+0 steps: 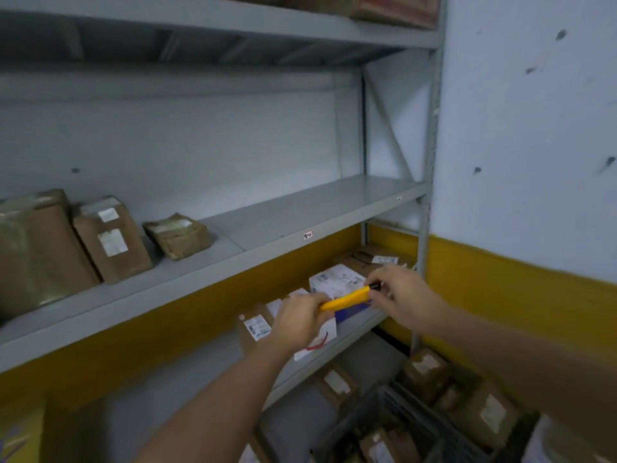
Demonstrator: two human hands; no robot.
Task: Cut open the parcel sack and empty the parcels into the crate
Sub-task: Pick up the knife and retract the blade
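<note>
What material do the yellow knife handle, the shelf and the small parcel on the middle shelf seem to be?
Yellow knife handle: probably plastic, smooth, evenly coloured.
Shelf: looks like grey painted metal, thin flat boards on slotted uprights.
Small parcel: apparently brown cardboard or paper under glossy tape; blur leaves this open.

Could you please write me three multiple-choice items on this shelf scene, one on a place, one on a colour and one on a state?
1. Where do the three brown parcels stand?
A. middle shelf, left
B. floor
C. top shelf, right

2. What colour is the cutter's body?
A. red
B. yellow
C. green

3. How is the cutter held?
A. lying on the shelf
B. in one hand only
C. by both hands, one at each end

Answers: 1 A, they sit on the left of the grey middle shelf. 2 B, its body is yellow with a black tip. 3 C, the left hand grips one end and the right hand pinches the black tip.
</note>
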